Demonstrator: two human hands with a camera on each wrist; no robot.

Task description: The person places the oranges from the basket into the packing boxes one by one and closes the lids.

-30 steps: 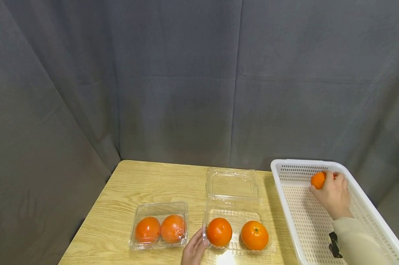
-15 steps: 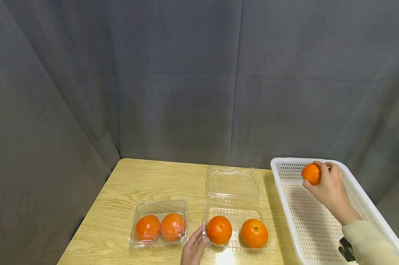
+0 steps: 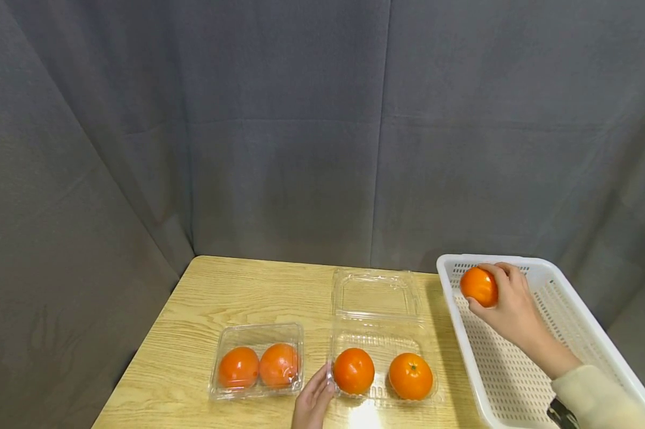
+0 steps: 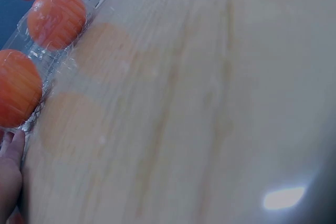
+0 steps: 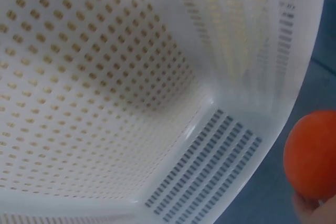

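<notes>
My right hand grips an orange between thumb and fingers, raised over the far left part of the white basket. In the right wrist view, that orange shows at the right edge beyond the basket's rim. With thumb and fingertips, my left hand holds the near left corner of an open clear plastic clamshell. Two oranges sit in its near half, one at left and one at right. The left wrist view shows my left hand at that container's edge.
Left of my left hand stands a closed clear clamshell with two oranges inside. The open lid lies flat toward the back of the wooden table. Grey curtains hang behind and at the left.
My right hand has lifted the orange from the back of the basket and carried it left toward the basket's left rim. The left hand and the containers have stayed put.
</notes>
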